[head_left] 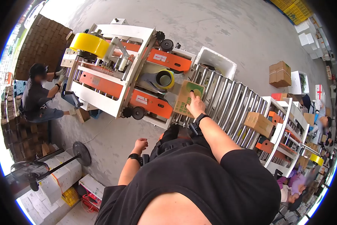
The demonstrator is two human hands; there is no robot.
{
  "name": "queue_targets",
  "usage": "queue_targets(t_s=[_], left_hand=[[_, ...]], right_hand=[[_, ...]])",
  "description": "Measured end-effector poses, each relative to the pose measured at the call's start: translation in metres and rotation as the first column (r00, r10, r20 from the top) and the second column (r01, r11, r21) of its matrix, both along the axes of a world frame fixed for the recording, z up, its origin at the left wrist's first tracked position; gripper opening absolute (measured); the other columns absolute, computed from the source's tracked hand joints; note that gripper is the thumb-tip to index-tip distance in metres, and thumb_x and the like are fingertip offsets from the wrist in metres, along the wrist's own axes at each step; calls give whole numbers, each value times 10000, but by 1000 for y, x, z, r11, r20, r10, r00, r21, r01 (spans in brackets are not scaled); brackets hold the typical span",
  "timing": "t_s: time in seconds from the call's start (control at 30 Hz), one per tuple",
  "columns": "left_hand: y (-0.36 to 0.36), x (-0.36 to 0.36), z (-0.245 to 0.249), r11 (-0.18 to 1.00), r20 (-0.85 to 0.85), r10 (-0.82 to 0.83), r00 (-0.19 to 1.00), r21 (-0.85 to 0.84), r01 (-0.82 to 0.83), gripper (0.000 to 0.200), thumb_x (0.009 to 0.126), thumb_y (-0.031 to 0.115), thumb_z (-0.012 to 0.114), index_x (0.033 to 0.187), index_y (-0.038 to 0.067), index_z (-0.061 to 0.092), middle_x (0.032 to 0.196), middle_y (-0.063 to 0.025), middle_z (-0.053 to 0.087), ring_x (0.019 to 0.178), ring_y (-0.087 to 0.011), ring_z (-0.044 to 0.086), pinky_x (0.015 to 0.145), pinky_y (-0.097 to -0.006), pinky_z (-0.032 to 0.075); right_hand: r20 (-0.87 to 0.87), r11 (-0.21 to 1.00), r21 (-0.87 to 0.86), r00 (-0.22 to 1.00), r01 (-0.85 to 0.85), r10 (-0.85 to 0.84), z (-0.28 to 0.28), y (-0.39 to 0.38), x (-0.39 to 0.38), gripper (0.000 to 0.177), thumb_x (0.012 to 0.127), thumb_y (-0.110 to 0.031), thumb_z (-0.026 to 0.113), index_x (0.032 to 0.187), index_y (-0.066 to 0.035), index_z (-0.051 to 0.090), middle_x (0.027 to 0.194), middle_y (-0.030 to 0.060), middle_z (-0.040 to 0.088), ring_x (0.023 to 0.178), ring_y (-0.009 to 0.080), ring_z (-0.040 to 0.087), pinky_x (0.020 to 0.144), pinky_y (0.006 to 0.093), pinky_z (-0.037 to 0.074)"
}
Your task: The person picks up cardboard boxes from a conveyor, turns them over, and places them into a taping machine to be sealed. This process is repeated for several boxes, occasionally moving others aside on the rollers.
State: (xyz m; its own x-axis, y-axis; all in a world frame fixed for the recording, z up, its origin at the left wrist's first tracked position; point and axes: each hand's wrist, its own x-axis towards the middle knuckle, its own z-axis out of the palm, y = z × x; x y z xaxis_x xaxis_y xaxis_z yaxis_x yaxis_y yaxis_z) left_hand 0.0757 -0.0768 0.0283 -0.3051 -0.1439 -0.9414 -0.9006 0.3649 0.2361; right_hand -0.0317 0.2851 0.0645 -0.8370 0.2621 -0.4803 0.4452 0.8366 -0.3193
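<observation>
A cardboard box (189, 97) with green printing lies on the metal rollers (224, 101), against the end of the tape machine. My right hand (196, 105) rests on top of this box, its fingers stretched forward onto the printed face rather than wrapped around it. A dark spot shows at one fingertip. Down by my side, my left hand (140, 144) hangs apart from the conveyor, its fingers curled in and nothing visible in them. Both wrists wear dark bands.
A carton-sealing machine (112, 75) with a yellow tape roll (89, 45) stands ahead left. Beyond it crouches a co-worker (41, 93) in gloves. Another carton (258, 123) sits at the rollers' right end. A white foam box (217, 62) adjoins the rollers; a fan (29, 172) stands lower left.
</observation>
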Motion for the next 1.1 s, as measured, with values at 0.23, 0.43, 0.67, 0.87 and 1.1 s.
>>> queue_targets(t_s=[0.23, 0.43, 0.67, 0.87, 1.1], left_hand=[[2, -15, -1, 1000, -53, 30, 998, 4, -29, 285, 734, 49, 519, 1016, 49, 561, 695, -37, 582, 585, -138, 568, 473, -261, 413], [-1, -19, -4, 1000, -48, 13, 999, 1, -13, 298, 726, 34, 529, 1022, 43, 561, 692, -43, 585, 584, -141, 571, 469, -258, 415], [-3, -17, -1, 1000, -41, -3, 999, -13, 2, 299, 731, 48, 548, 1030, 41, 560, 708, -42, 589, 596, -141, 573, 473, -259, 415], [7, -26, 9, 1000, -72, -20, 997, -4, 20, 307, 726, 45, 540, 1032, 42, 561, 722, -42, 589, 620, -147, 580, 487, -262, 416], [24, -31, -3, 996, -18, -84, 996, 18, 84, 305, 723, 49, 537, 1027, 43, 563, 722, -41, 587, 610, -148, 578, 470, -261, 410]], right_hand=[[-280, 975, 105, 946, 198, -162, -5, -1, 8, 751, 626, -286, 752, 1293, -243, 411, 1408, 160, 156, 1029, 372, 493, 788, 405, 493], [-254, 997, -36, 965, 63, -70, -11, -10, -18, 754, 639, -225, 757, 1304, -229, 403, 1447, 173, 46, 973, 358, 533, 798, 385, 498], [-114, 994, -87, 990, 69, -79, 14, -25, -51, 745, 660, -220, 750, 1311, -201, 388, 1443, 179, 76, 994, 362, 529, 813, 379, 495], [-330, 968, -249, 938, 23, -107, -13, -38, -46, 670, 685, -195, 722, 1271, -106, 411, 1389, 213, 216, 1114, 383, 466, 879, 384, 452], [-543, 995, 38, 838, 91, -56, 6, 50, 18, 617, 643, -257, 723, 1187, -100, 477, 1285, 120, 365, 1228, 316, 288, 1003, 454, 260]])
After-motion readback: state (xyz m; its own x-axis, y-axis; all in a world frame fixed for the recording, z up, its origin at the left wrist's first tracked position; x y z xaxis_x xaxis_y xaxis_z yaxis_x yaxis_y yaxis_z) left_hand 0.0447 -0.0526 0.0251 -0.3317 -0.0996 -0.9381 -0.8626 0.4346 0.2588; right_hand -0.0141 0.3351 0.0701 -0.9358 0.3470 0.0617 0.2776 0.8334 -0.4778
